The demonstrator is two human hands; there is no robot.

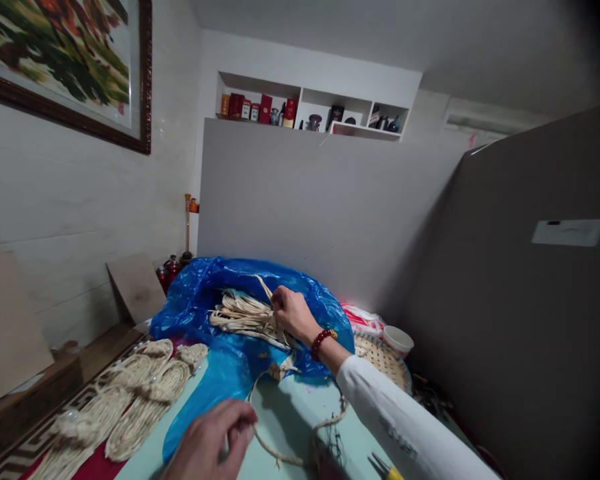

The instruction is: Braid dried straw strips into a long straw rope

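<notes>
Over the open blue plastic bag (195,293), my right hand (295,312) is closed in a pinch on a pale dried-leaf strand (263,287). Below it, a bundle of similar strands (240,312) lies inside the bag. My left hand (213,440) is low in the view, with thumb and fingers curled together at a twisted straw cord (275,455). That cord loops across the pale green tabletop (285,407). Part of the left fingers' grip is hidden. Woven straw sandals (145,393) lie to the left on a patterned cloth.
A woven basket (380,357) and a white bowl (398,340) stand to the right, beside a red-and-white package (363,319). A yellow-handled tool (387,467) lies near the front edge. Grey panels (300,200) rise behind the table, and cardboard (10,327) leans at left.
</notes>
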